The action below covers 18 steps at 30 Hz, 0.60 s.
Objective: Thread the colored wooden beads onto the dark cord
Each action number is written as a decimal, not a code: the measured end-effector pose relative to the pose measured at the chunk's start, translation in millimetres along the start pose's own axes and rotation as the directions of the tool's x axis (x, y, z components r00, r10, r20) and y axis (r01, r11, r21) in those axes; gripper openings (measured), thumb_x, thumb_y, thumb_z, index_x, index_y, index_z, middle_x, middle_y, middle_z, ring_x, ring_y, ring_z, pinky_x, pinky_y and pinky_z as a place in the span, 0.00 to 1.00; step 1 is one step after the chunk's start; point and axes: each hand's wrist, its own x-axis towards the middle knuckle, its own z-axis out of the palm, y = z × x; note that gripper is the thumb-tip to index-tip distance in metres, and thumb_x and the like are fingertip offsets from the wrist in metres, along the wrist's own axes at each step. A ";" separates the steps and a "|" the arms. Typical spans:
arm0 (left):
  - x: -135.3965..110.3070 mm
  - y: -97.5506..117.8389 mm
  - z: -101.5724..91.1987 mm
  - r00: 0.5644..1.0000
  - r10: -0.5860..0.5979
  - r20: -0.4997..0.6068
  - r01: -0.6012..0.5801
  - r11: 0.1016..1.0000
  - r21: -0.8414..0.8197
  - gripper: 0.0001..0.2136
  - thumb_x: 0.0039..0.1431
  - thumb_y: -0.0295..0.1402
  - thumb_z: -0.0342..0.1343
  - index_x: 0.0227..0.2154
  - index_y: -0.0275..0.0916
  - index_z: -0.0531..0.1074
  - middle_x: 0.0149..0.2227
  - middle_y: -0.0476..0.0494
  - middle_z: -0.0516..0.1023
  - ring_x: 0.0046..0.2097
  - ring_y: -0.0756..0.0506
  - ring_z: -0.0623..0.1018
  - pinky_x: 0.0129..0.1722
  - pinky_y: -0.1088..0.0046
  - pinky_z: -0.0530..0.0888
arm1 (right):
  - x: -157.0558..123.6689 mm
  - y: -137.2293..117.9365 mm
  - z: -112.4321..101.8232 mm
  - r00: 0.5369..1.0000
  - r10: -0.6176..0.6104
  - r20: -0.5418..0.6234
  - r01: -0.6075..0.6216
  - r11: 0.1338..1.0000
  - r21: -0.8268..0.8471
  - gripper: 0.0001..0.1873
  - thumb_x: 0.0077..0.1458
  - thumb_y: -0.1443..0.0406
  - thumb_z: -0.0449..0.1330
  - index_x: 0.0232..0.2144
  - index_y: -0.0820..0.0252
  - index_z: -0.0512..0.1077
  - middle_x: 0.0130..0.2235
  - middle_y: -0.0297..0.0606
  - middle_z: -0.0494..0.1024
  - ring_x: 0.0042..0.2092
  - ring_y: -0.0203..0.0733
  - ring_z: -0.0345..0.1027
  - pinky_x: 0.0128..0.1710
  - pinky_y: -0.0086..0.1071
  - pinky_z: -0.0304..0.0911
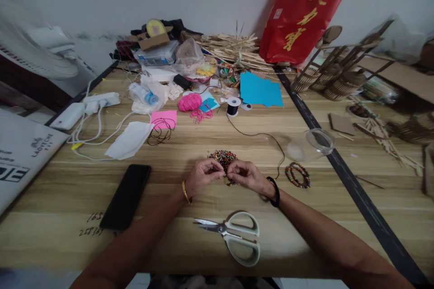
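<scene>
My left hand (205, 174) and my right hand (247, 175) meet at the middle of the table, fingertips pinched close together. What they pinch is too small to make out. Just behind and beneath the fingers lies a heap of small multicoloured beads (222, 157), partly hidden by the hands. A beaded bracelet (297, 175) rests to the right of my right hand. Nearer to me, white-handled scissors (230, 230) lie with their blades pointing left. A spool of black cord (233, 106) stands farther back, its loose end trailing right and down toward my right wrist.
A black phone (126, 197) lies at left, near white cables and a power strip (68, 116). Pink yarn (190, 102), blue paper (260, 89) and bags crowd the back. At right are a clear round container (318, 141) and woven baskets (339, 79). A fan (37, 40) stands at far left.
</scene>
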 end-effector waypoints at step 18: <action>-7.3 -1.5 4.9 0.964 0.233 0.124 -0.258 0.731 0.632 0.04 0.51 0.23 0.57 0.26 0.35 0.76 0.26 0.48 0.74 0.27 0.52 0.69 0.28 0.78 0.65 | 1.5 -0.5 -0.7 0.998 0.032 -0.050 -0.030 0.999 0.042 0.17 0.51 0.54 0.62 0.31 0.65 0.68 0.22 0.28 0.64 0.22 0.28 0.53 0.22 0.23 0.49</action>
